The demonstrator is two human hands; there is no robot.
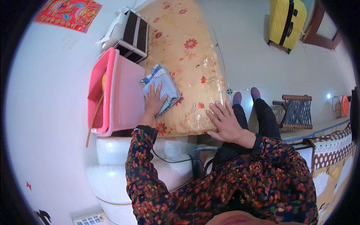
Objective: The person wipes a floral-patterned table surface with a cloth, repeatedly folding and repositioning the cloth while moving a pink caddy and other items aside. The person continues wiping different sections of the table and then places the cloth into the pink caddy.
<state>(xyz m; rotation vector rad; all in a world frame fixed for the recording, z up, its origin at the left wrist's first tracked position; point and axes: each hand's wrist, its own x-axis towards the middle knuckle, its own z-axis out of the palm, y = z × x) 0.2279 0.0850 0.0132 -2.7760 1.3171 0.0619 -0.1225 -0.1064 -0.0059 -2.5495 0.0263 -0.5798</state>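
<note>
My left hand (154, 102) lies with its palm down and fingers spread on a folded blue-and-grey cloth (168, 97). The cloth rests on a table covered with a glossy orange floral tablecloth (191, 92), beside a pink plastic tub (128, 92). Over the table's right edge, near its front corner, is my right hand (225, 121). Its fingers are apart and it holds nothing; whether it touches the tablecloth is hard to tell.
Behind the tub stands a black case with silvery edges (135, 33). A long stick (95, 118) leans out of the tub. White rounded furniture (112, 152) with a dark cable (174, 161) adjoins the table's near end. On the floor are a folding stool (296, 112) and a yellow suitcase (287, 24).
</note>
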